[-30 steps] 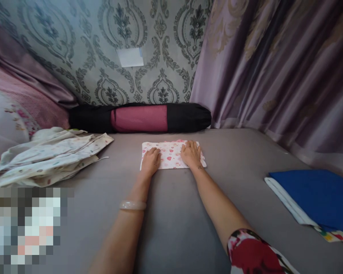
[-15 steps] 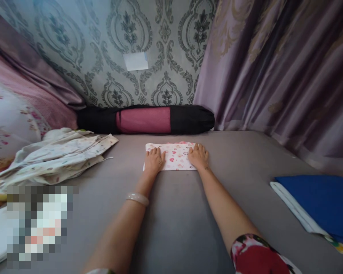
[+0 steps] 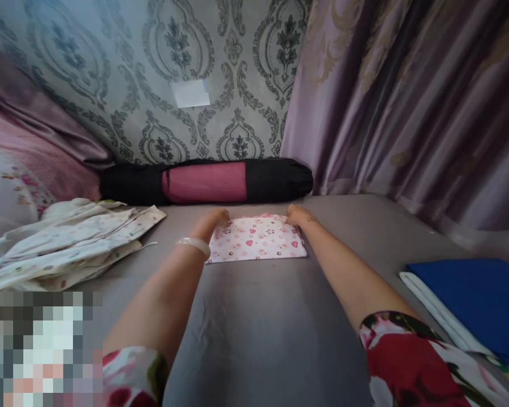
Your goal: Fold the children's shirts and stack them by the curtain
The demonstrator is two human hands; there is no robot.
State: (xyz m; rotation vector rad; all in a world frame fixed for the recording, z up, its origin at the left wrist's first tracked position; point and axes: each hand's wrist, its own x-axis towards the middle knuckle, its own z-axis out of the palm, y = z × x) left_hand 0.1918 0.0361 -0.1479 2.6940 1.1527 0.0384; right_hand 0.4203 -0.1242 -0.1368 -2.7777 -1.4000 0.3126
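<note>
A folded white cloth (image 3: 258, 240) with pink hearts and small printed figures lies flat on the grey sheet (image 3: 258, 316). A strip of pinker fabric peeks out along its far edge. My left hand (image 3: 219, 216), a pale bangle on its wrist, has its fingers closed at the cloth's far left corner. At the far right corner my right hand (image 3: 297, 215) is closed on the cloth too, fingers curled over the edge. The fingertips of both hands are partly hidden.
A long black and pink bag (image 3: 203, 182) lies against the patterned wall. Crumpled pale printed fabric (image 3: 76, 237) is at left, and a folded blue cloth (image 3: 470, 302) at right. Purple curtains (image 3: 390, 113) hang on the right; a blurred patch covers the lower left.
Both hands have gone from lying flat on the cloth to its far corners, where the fingers have curled closed. The view has shifted slightly.
</note>
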